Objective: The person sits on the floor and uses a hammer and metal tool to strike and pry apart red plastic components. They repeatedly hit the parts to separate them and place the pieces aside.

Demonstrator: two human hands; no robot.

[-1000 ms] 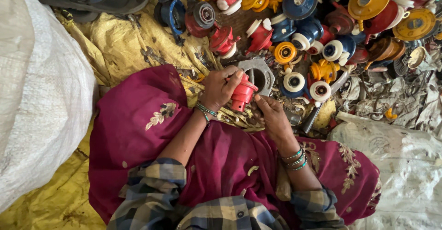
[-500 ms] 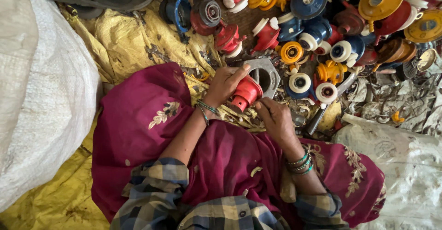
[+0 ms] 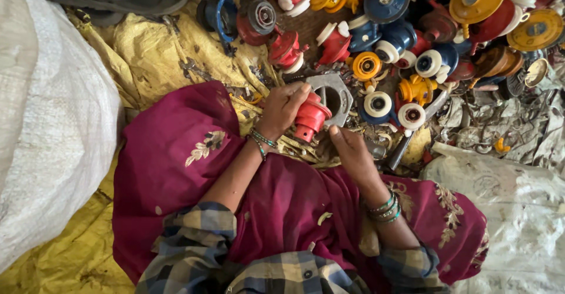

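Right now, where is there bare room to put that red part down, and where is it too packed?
Bare yellow sheet lies left of the left hand, between the white sack and the maroon cloth. The lap cloth below both hands is also open. Ahead and right of the red part, the pile of coloured parts is crowded, the right hand bordering it.

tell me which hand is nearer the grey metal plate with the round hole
Left. The left hand holds a red plastic part against the plate; the right hand sits just below it.
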